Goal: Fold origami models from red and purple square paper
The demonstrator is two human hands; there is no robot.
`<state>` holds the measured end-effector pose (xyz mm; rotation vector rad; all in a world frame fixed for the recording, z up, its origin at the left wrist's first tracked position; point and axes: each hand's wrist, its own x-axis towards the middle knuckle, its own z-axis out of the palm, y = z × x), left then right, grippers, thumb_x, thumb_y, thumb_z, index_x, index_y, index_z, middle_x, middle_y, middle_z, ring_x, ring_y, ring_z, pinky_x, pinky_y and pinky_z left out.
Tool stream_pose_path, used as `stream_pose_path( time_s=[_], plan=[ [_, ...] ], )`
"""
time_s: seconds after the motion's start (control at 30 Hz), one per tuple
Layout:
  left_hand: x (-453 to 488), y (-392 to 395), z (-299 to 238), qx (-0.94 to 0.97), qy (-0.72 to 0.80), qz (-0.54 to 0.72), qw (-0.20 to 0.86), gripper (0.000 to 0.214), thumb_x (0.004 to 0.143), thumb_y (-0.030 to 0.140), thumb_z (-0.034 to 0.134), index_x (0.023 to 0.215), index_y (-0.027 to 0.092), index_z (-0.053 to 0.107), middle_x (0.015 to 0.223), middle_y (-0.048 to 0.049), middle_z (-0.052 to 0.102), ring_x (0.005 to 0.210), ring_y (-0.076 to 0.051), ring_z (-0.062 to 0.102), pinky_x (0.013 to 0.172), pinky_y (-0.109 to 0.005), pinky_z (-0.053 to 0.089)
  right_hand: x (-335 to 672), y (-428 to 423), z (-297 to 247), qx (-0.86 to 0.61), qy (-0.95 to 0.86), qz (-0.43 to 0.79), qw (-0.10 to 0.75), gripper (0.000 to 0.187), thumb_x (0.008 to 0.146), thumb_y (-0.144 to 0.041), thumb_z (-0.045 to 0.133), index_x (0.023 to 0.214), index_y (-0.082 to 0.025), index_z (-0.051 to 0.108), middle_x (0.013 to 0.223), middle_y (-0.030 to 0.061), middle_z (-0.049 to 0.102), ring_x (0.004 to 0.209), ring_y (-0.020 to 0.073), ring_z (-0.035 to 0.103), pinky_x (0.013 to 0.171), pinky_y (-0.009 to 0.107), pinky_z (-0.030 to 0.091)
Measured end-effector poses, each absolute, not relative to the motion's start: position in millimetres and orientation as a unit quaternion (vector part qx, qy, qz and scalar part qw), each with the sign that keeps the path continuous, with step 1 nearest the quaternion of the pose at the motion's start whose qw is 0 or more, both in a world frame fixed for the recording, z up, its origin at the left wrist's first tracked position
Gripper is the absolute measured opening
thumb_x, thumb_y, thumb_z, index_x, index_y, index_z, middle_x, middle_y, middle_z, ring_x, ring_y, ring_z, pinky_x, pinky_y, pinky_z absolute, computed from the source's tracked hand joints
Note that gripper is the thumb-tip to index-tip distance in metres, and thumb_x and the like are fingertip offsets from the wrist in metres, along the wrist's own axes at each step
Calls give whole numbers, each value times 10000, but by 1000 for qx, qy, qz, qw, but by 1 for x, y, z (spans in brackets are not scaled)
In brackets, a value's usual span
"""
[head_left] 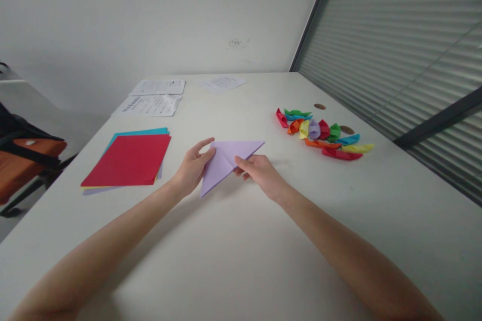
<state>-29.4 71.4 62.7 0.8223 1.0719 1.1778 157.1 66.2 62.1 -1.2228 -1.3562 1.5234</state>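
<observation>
A lilac sheet of paper [226, 160], folded into a triangle, is held a little above the white table [233, 251] at its middle. My left hand [192, 168] pinches the paper's left edge, thumb on top. My right hand [259, 173] grips the right lower edge with closed fingers. A fold line runs across the paper between the two hands.
A stack of coloured square sheets [130, 159], red on top, lies to the left. Several folded paper shapes [320, 135] in many colours lie to the right. Printed white papers [154, 100] sit at the far edge. An orange chair [22, 160] stands left of the table.
</observation>
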Motion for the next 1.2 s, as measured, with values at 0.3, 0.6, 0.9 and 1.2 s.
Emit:
stream_pose_path(
  time_s=[0.3,0.6,0.9,1.2],
  plan=[
    [-28,67,66,396,399,506,654,295,647,391,830,733,131,723,691,-46,684,600,-117,590,629,-252,481,156,71,54,-472,-524,560,435,367,581,-475,803,695,-139,710,711,71,715,657,161,615,648,310,478],
    [-30,69,67,405,405,546,611,290,609,387,854,661,131,727,667,-34,659,648,-118,570,644,-266,474,161,77,37,-465,-601,504,409,317,670,-462,753,651,-147,721,717,89,730,669,185,641,669,317,486],
    [-30,69,69,375,403,594,587,248,547,331,884,591,155,716,568,10,597,577,-82,498,582,-239,425,161,73,42,-467,-643,463,392,403,695,-536,714,547,-166,657,599,51,668,541,136,535,534,273,382],
    [-29,69,69,384,415,597,569,255,523,341,893,649,180,741,687,-27,702,615,-103,559,590,-244,448,164,76,44,-421,-611,527,415,329,656,-476,774,720,-160,711,739,58,691,719,186,604,652,304,450]
  ],
)
